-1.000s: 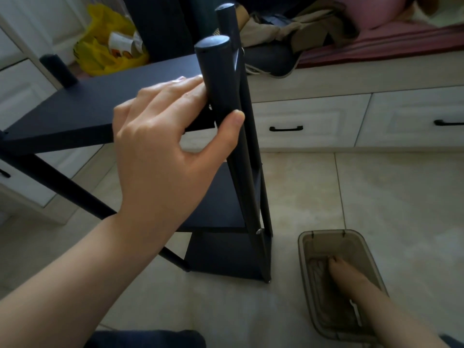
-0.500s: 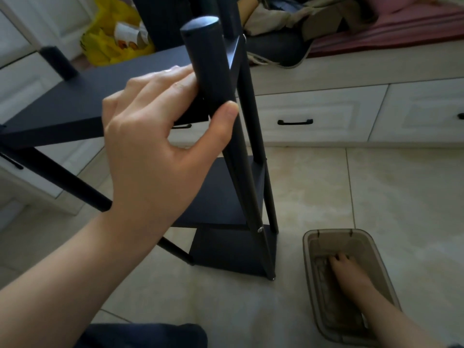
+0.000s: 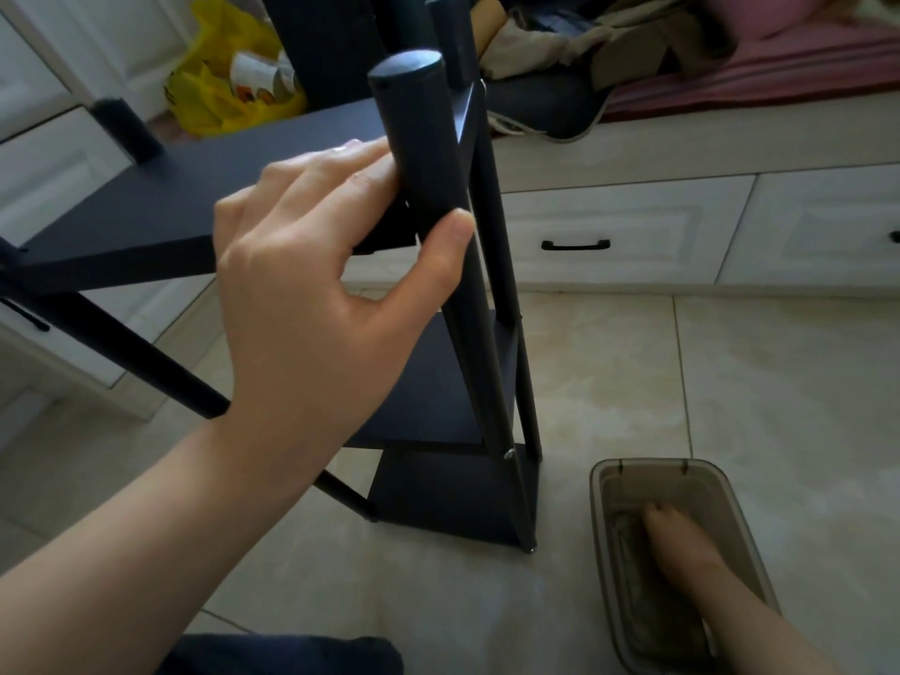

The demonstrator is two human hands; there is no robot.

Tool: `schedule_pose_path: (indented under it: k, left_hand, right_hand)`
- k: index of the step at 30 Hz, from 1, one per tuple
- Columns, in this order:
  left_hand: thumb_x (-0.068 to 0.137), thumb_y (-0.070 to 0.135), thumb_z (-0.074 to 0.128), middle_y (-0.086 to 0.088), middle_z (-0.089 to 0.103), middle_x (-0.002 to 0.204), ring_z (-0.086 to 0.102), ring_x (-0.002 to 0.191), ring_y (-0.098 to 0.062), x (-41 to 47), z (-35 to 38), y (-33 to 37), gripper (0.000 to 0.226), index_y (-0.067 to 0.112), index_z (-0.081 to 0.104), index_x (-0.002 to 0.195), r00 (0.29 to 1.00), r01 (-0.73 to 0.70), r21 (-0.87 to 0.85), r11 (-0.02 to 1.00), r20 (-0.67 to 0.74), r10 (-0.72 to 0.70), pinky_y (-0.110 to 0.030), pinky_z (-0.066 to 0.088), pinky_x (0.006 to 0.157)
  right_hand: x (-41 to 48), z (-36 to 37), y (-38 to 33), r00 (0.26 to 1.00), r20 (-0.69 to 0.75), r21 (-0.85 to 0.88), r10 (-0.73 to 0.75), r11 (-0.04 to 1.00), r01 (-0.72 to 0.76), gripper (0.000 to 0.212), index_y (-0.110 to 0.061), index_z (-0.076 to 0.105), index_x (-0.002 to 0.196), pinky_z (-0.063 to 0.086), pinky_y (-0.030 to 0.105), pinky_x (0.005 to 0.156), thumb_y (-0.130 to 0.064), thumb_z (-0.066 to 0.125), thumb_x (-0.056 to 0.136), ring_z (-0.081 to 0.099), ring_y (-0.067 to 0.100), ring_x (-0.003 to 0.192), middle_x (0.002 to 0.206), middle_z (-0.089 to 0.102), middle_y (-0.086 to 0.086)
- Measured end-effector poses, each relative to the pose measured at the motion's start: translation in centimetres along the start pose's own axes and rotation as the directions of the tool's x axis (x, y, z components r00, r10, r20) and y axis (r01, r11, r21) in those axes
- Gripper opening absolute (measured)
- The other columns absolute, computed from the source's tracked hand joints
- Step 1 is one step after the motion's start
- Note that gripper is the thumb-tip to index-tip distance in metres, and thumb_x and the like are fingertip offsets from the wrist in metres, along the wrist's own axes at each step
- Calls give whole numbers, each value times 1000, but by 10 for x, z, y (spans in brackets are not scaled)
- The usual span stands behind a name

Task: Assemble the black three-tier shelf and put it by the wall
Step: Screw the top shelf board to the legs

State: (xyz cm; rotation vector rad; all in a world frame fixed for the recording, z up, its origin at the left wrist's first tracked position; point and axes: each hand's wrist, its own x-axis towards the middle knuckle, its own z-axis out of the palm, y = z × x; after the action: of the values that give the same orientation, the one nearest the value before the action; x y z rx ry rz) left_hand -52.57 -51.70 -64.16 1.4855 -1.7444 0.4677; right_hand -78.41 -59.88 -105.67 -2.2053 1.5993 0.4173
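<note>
The black three-tier shelf (image 3: 146,221) stands on the tiled floor with its round legs pointing up, three boards showing one below another. My left hand (image 3: 311,304) grips the nearest leg (image 3: 428,153) just under its top, thumb in front and fingers behind, at the corner of the uppermost board. My right hand (image 3: 682,543) reaches down into a translucent brown plastic box (image 3: 604,543) on the floor at the lower right. Its fingertips are deep inside, so whether they hold anything is hidden.
White cabinets with black drawer handles (image 3: 574,245) run along the back and the left. A yellow plastic bag (image 3: 214,90) sits at the back left. Clothes and a pink cushion (image 3: 759,65) lie on the low bench top. My dark trouser leg (image 3: 282,657) shows at the bottom.
The view shifted slightly between frames. My left hand keeps its grip on the leg, and my right hand stays inside the box, moving only a little.
</note>
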Motion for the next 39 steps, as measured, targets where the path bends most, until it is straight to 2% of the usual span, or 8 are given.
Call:
schedule_pose_path:
  k: [5, 8, 12, 15, 20, 23, 27, 39]
  left_hand:
    - [100, 42, 56, -2, 69, 123, 61, 121, -23, 1, -2, 0, 42, 10, 70, 123, 1000, 4, 15, 1000, 1, -4, -55, 45, 100]
    - [99, 45, 55, 1, 68, 127, 59, 124, -20, 1, -4, 4, 44, 14, 70, 125, 1000, 20, 57, 998, 3, -20, -40, 38, 106]
    - [98, 49, 53, 0, 68, 128, 58, 126, -20, 1, -6, 4, 47, 15, 70, 125, 1000, 7, 89, 996, 6, -8, -35, 33, 99]
    - [98, 52, 48, -1, 69, 129, 58, 126, -23, 2, -8, 5, 51, 15, 69, 125, 1000, -5, 129, 992, 29, 2, -39, 35, 98]
    - [96, 60, 36, 0, 61, 141, 49, 138, -24, 9, -14, 9, 63, 17, 62, 135, 982, 30, 165, 986, 178, -60, -41, 32, 103]
    - [99, 58, 39, 2, 55, 148, 42, 144, -24, 10, -12, 9, 60, 20, 55, 142, 969, 42, 193, 980, 231, -87, -41, 27, 107]
    - [101, 57, 39, 5, 50, 152, 38, 146, -21, 9, -14, 8, 57, 23, 51, 146, 964, 50, 240, 969, 241, -110, -38, 23, 109]
    - [102, 57, 37, 11, 49, 152, 35, 146, -16, 27, -32, -40, 54, 28, 51, 145, 965, 168, 219, 961, 163, -206, -35, 21, 110]
  right_hand:
    - [-8, -25, -8, 996, 74, -14, -51, 999, 53, 29, -13, 56, 125, 44, 29, 96, -15, 37, 103, 58, 22, 119, 132, 59, 9]
    - [-24, -53, -20, 993, 104, 0, -55, 998, 55, 26, -10, 60, 119, 44, 29, 91, -12, 41, 101, 58, 25, 118, 130, 60, 12]
    - [-56, -107, -43, 996, -33, 101, -87, 991, 90, 26, -24, 49, 73, 35, 27, 60, -7, 48, 93, 61, 21, 94, 90, 62, 3]
    - [-81, -160, -66, 978, -193, 308, -86, 941, 143, 14, -18, 57, 83, 41, 29, 64, -20, 60, 96, 62, 18, 82, 84, 65, 2]
    - [-118, -261, -116, 891, -453, 716, 27, 606, 346, 16, -15, 58, 90, 55, 27, 61, -27, 54, 100, 69, 11, 67, 75, 73, 0]
    - [-131, -298, -147, 900, -436, 853, 3, 321, 412, 22, -13, 55, 99, 54, 26, 59, -30, 42, 105, 71, 9, 73, 82, 75, 2]
    - [-137, -301, -180, 932, -343, 921, -118, 153, 358, 35, -7, 57, 108, 56, 44, 87, -38, 42, 104, 72, 18, 83, 84, 74, 2]
    - [-128, -337, -241, 898, -435, 873, -62, 215, 438, 24, 1, 50, 104, 50, 34, 50, -18, 35, 104, 59, 26, 53, 64, 60, 17]
